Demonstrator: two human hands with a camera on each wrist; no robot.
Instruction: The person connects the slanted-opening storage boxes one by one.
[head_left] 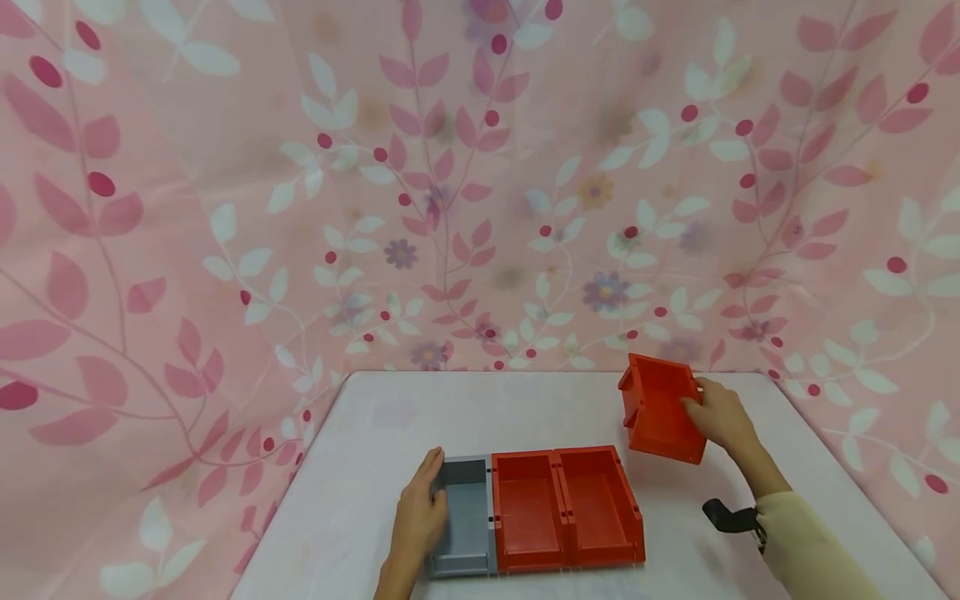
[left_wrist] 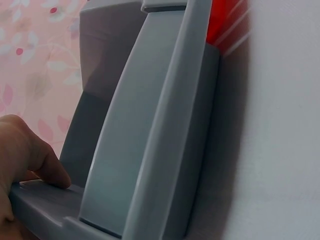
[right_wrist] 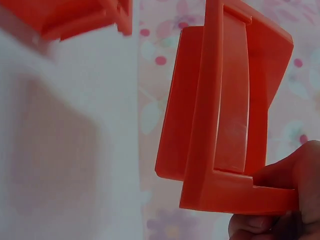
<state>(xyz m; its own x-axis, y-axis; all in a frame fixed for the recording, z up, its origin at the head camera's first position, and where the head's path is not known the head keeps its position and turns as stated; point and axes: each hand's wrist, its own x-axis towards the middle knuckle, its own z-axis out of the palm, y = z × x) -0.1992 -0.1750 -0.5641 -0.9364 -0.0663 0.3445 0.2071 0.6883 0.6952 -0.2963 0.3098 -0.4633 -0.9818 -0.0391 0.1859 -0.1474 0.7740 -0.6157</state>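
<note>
A grey plastic bin stands at the left end of a joined row on the table. My left hand grips its left wall, the thumb over the rim and the fingers outside; the left wrist view shows the thumb on that grey wall. Beside it are two red bins, a middle one and a right one. Above the table, right of the row, my right hand holds a third red bin by its right wall, tilted. In the right wrist view this bin hangs apart from the row.
A white-covered table carries the row near its front. Pink floral cloth rises behind and at both sides. A black wrist camera mount sticks out from the right sleeve.
</note>
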